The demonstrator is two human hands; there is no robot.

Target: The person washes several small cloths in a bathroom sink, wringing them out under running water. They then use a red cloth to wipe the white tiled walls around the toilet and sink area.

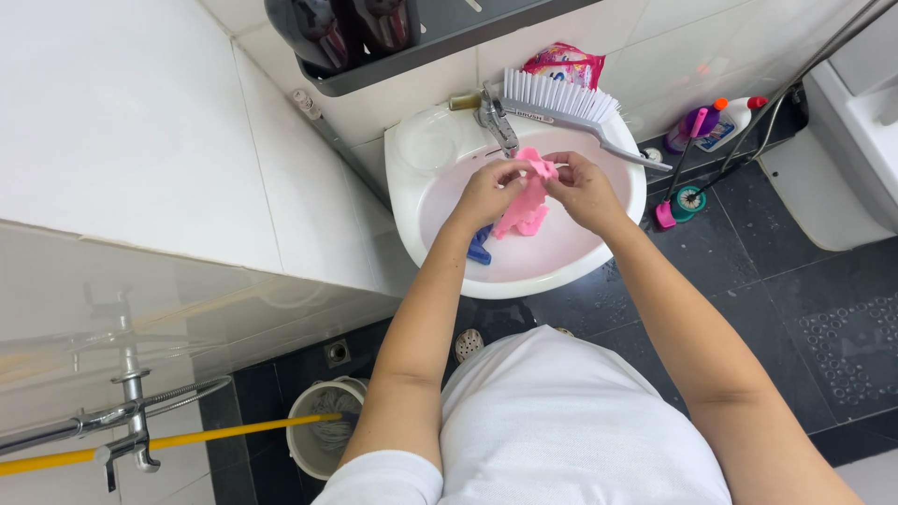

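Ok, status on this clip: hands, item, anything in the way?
Left hand and right hand both gripping pink rubber glove over white basin. Blue item in basin beneath. Scrub brush on rim behind, clear of hands.

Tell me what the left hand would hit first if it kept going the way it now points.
The left hand points up and right toward the tap, but it already grips the pink glove; beyond that, probably the tap, though depth is unclear.

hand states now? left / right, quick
Left hand: closed, gripping the pink rubber glove over the sink.
Right hand: closed, pinching the same glove's top edge.
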